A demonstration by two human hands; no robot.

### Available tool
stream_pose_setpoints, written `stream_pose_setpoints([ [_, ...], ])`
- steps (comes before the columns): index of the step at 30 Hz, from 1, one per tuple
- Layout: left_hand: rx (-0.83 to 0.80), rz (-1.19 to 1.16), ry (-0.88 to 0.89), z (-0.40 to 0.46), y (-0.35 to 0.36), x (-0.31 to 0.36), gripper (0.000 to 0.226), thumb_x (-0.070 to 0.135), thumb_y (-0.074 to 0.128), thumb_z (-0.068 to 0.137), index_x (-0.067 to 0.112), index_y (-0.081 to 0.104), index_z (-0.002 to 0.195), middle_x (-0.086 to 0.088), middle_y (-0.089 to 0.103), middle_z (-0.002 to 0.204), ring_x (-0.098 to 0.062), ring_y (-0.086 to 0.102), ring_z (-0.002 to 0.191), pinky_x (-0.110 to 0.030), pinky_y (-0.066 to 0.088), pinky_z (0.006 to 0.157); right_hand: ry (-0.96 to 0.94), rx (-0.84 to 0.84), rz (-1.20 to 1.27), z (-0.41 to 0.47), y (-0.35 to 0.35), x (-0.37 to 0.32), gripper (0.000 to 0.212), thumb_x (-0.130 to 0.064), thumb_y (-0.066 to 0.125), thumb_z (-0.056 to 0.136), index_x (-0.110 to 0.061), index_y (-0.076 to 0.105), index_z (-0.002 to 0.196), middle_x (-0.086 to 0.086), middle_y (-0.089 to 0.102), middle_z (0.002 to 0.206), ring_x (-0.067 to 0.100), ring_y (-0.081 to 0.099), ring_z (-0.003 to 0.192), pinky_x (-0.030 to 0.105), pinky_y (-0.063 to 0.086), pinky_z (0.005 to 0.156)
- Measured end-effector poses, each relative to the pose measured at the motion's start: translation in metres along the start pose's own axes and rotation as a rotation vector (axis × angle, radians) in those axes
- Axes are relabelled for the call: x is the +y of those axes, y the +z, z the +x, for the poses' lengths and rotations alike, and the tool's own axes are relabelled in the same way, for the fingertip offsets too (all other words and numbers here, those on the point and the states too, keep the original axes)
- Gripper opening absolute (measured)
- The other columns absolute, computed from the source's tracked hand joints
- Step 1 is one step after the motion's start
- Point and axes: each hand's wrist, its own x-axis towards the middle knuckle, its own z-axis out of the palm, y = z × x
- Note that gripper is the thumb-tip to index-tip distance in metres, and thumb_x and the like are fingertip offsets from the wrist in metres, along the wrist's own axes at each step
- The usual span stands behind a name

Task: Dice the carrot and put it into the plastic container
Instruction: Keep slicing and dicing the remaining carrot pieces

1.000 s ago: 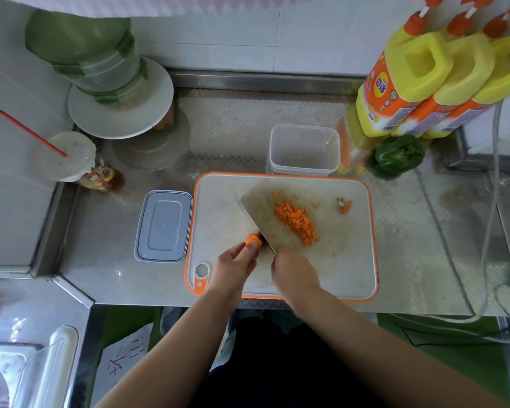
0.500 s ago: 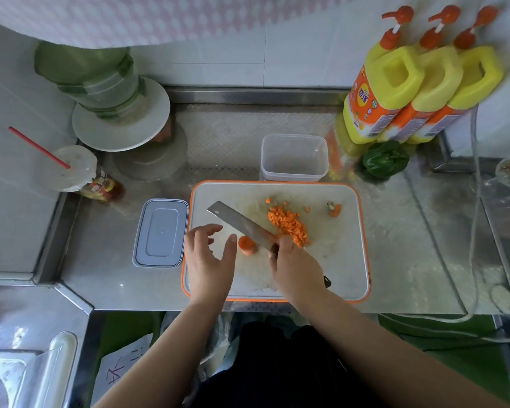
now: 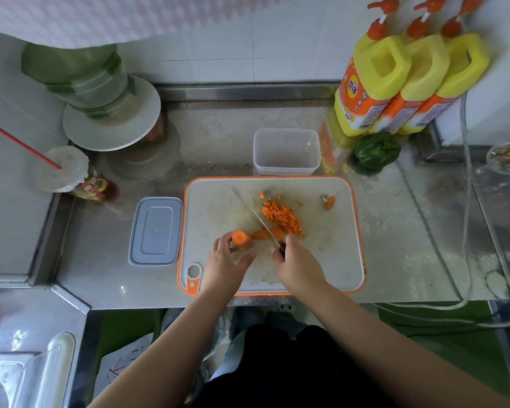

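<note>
Left hand point(image 3: 228, 262) apparently pinches carrot stub point(image 3: 241, 240); right hand point(image 3: 296, 265) grips knife point(image 3: 256, 216).

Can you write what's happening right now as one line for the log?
stage: dicing | left hand: holds carrot stub | right hand: grips knife, edge down | diced pile: on cutting board | plastic container: empty

Cutting board point(image 3: 330, 260) as landmark, on the counter point(image 3: 409, 231). On it: diced carrot pile point(image 3: 281, 217) near centre, carrot stub point(image 3: 242, 240) left of the pile by the left hand point(image 3: 227, 260), knife point(image 3: 259, 220) between stub and pile, held by the right hand point(image 3: 298, 263); carrot top point(image 3: 329, 201) toward the board's right rear. Plastic container point(image 3: 286, 151) just behind the board. Lid point(image 3: 156, 230) just left of it. Bottles point(image 3: 407, 83) and green vegetable point(image 3: 377, 151) behind-right. Cup with straw point(image 3: 68, 169) far left-rear.
</note>
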Motion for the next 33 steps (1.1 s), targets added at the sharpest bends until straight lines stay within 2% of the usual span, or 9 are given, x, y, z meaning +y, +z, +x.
stream_pose_setpoints([
  [3, 0.029, 0.036, 0.04, 0.01, 0.002, 0.008, 0.042, 0.04, 0.066, 0.088, 0.027, 0.048, 0.124, 0.011, 0.047, 0.118, -0.018, 0.051, 0.115, -0.042, 0.045, 0.096, 0.042, -0.006, 0.06, -0.001, 0.002, 0.003, 0.018, -0.033, 0.044, 0.099, -0.016, 0.04, 0.1, 0.0, 0.056, 0.078, 0.025, 0.059, 0.073, 0.032, 0.041, 0.059],
  [6, 0.038, 0.12, 0.103, 0.017, 0.001, 0.011, 0.037, 0.036, 0.06, 0.093, 0.023, 0.048, 0.126, 0.001, 0.051, 0.125, -0.023, 0.048, 0.115, -0.041, 0.044, 0.096, 0.051, 0.009, 0.084, 0.0, 0.001, 0.01, 0.019, -0.034, 0.044, 0.099, -0.015, 0.042, 0.102, 0.003, 0.058, 0.078, 0.026, 0.061, 0.072, 0.035, 0.045, 0.061],
  [11, 0.1, 0.548, 0.295, 0.015, -0.019, -0.002, 0.038, 0.015, 0.054, 0.096, 0.025, 0.045, 0.132, -0.003, 0.042, 0.13, -0.028, 0.04, 0.119, -0.04, 0.044, 0.089, 0.049, -0.003, 0.075, 0.0, -0.002, 0.021, 0.017, -0.035, 0.041, 0.1, -0.018, 0.039, 0.098, -0.003, 0.053, 0.067, 0.016, 0.054, 0.057, 0.026, 0.035, 0.047],
  [14, 0.12, 0.716, 0.417, 0.016, -0.024, -0.011, 0.053, -0.004, 0.064, 0.08, 0.024, 0.052, 0.124, -0.001, 0.047, 0.125, -0.025, 0.041, 0.118, -0.038, 0.048, 0.086, 0.039, -0.006, 0.072, 0.0, 0.0, 0.022, 0.018, -0.036, 0.041, 0.1, -0.018, 0.039, 0.098, -0.002, 0.054, 0.068, 0.017, 0.056, 0.059, 0.027, 0.037, 0.049],
  [17, 0.035, 0.689, 0.494, 0.015, -0.019, -0.015, 0.054, -0.002, 0.073, 0.075, 0.019, 0.055, 0.121, 0.002, 0.055, 0.125, -0.022, 0.04, 0.126, -0.044, 0.05, 0.092, 0.025, -0.021, 0.072, 0.0, 0.0, 0.02, 0.018, -0.035, 0.042, 0.1, -0.018, 0.038, 0.096, -0.002, 0.053, 0.066, 0.017, 0.054, 0.057, 0.03, 0.038, 0.05],
  [20, -0.023, 0.607, 0.449, 0.009, -0.014, -0.016, 0.048, 0.018, 0.074, 0.082, 0.017, 0.054, 0.126, 0.001, 0.046, 0.14, -0.021, 0.035, 0.136, -0.047, 0.05, 0.096, 0.025, -0.039, 0.05, 0.0, 0.0, 0.019, 0.02, -0.036, 0.042, 0.099, -0.017, 0.038, 0.095, 0.0, 0.055, 0.069, 0.02, 0.057, 0.062, 0.035, 0.045, 0.055],
  [25, 0.15, 0.425, 0.381, -0.003, -0.013, -0.024, 0.061, 0.039, 0.075, 0.078, 0.03, 0.04, 0.127, 0.001, 0.038, 0.137, -0.021, 0.038, 0.124, -0.046, 0.057, 0.071, -0.002, -0.068, -0.017, 0.001, 0.0, 0.019, 0.024, -0.039, 0.043, 0.098, -0.016, 0.041, 0.091, 0.001, 0.055, 0.07, 0.022, 0.057, 0.064, 0.039, 0.047, 0.058],
  [30, 0.199, 0.3, 0.215, -0.007, -0.005, -0.03, 0.076, 0.046, 0.074, 0.078, 0.021, 0.037, 0.14, 0.001, 0.031, 0.143, -0.027, 0.044, 0.124, -0.047, 0.049, 0.087, -0.014, 0.013, -0.034, 0.003, -0.003, 0.022, 0.023, -0.039, 0.044, 0.098, -0.017, 0.042, 0.094, -0.002, 0.053, 0.066, 0.019, 0.054, 0.058, 0.033, 0.043, 0.05],
  [33, 0.292, 0.349, 0.429, -0.006, 0.001, -0.024, 0.053, 0.037, 0.069, 0.085, 0.016, 0.05, 0.129, -0.006, 0.044, 0.136, -0.028, 0.044, 0.12, -0.043, 0.047, 0.089, -0.018, 0.135, 0.014, 0.003, -0.007, 0.026, 0.022, -0.039, 0.045, 0.098, -0.017, 0.043, 0.098, -0.006, 0.052, 0.064, 0.017, 0.053, 0.055, 0.029, 0.039, 0.046],
])
